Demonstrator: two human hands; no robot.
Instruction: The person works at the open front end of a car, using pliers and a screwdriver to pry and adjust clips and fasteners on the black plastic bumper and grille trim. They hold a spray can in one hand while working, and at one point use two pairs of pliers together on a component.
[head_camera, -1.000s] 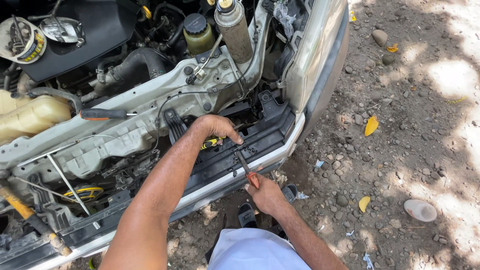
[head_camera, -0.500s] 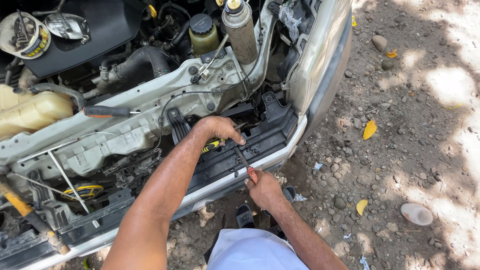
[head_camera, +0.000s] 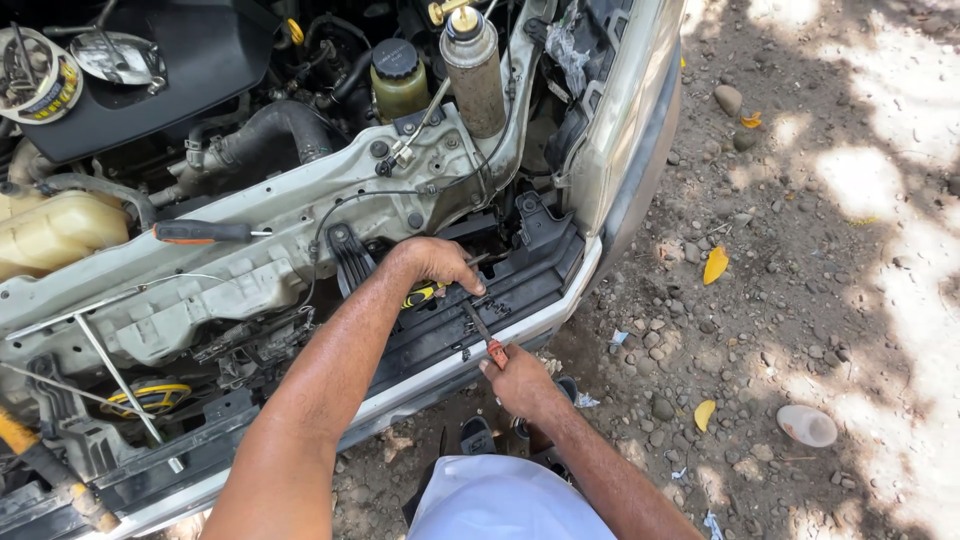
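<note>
Black plastic forms the front panel (head_camera: 520, 285) of the car, running below the pale metal crossbar (head_camera: 300, 215) of the open engine bay. Over that panel the left hand (head_camera: 435, 262) lies palm down, fingers curled around a tool with a yellow and black handle (head_camera: 422, 294), which pokes out from under the hand on the wrist side. Just below and to the right, the right hand (head_camera: 520, 380) is closed on the red handle of a screwdriver (head_camera: 483, 335); its thin shaft runs up and to the left, the tip meeting the black panel close under the left hand's fingers. The two hands are near each other but not touching.

On the crossbar, well to the left, rests another screwdriver with an orange and black handle (head_camera: 205, 232). Behind the crossbar stand a grimy metal cylinder (head_camera: 475, 80) and a yellowish fluid reservoir with a black cap (head_camera: 398, 82). A whitish coolant tank (head_camera: 50, 232) sits at the far left. Stony dirt ground (head_camera: 800, 300) lies to the right of the bumper, with yellow leaves (head_camera: 715, 265) scattered on it and a pale round lid (head_camera: 806, 425) lower down.
</note>
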